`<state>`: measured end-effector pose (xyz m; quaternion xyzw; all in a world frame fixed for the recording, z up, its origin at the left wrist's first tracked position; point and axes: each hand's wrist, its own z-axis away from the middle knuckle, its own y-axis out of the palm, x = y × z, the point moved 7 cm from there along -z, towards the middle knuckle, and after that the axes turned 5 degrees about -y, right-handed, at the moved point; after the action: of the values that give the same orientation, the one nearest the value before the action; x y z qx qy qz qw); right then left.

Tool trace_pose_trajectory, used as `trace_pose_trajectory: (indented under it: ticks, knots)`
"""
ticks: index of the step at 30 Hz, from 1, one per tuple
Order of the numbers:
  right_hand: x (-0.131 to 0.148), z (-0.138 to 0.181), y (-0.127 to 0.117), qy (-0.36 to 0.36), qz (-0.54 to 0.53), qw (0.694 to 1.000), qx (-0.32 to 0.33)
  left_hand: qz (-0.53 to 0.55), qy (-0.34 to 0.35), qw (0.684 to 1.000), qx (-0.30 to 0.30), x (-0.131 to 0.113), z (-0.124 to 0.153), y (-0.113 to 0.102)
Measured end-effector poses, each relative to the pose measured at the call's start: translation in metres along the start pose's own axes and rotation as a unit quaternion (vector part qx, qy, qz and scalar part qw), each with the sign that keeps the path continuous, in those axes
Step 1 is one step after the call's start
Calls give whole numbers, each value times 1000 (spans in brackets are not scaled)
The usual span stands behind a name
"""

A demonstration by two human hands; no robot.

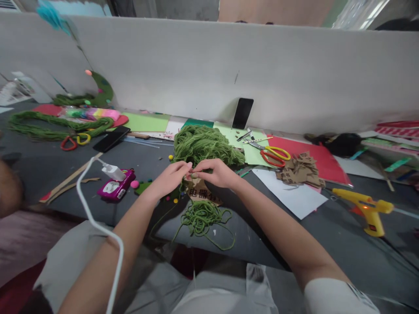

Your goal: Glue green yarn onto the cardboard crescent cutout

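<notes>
Above the table's near edge, my left hand (175, 176) and my right hand (214, 173) meet with fingertips pinched together. Between them is a small piece, partly hidden, that seems to have green yarn on it; its kind I cannot make out. Just below lies a piece of brown cardboard (203, 192) with printed characters. Nearer to me is a loose tangle of green yarn (202, 218), and behind my hands sits a big heap of green yarn (204, 144). A green felt shape with coloured pom-poms (141, 187) lies beside my left wrist.
A yellow glue gun (363, 207) stands at right, near cardboard scraps (301, 170) and red-and-yellow scissors (275, 156). At left are a purple power strip (116, 185) with a white cable (98, 222), a dark phone (111, 138) and another person's arm (9, 187). Another phone (242, 113) leans on the partition.
</notes>
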<state>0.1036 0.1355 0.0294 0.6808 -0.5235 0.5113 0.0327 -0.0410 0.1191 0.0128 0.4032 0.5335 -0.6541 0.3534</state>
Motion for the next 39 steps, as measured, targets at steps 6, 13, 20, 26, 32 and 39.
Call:
trace_pose_trajectory:
  ticks: [6,13,20,26,32,39]
  knots:
    - [-2,1,11,-36,9,997,63,-20,7,1000,-11,11,-21,19]
    - [-3,5,12,-25,4,989,148,-89,25,995,-29,9,-20,9]
    - [-40,4,-15,88,84,992,-20,-131,60,990,1,-2,-7,7]
    - [-42,-4,-18,35,193,980,-36,-32,133,985,102,-19,7,16]
    - [-50,-4,-29,-8,271,960,-62,84,184,965,167,-24,15,11]
    - [-56,0,-44,-26,332,939,-85,211,236,931,184,-29,23,-1]
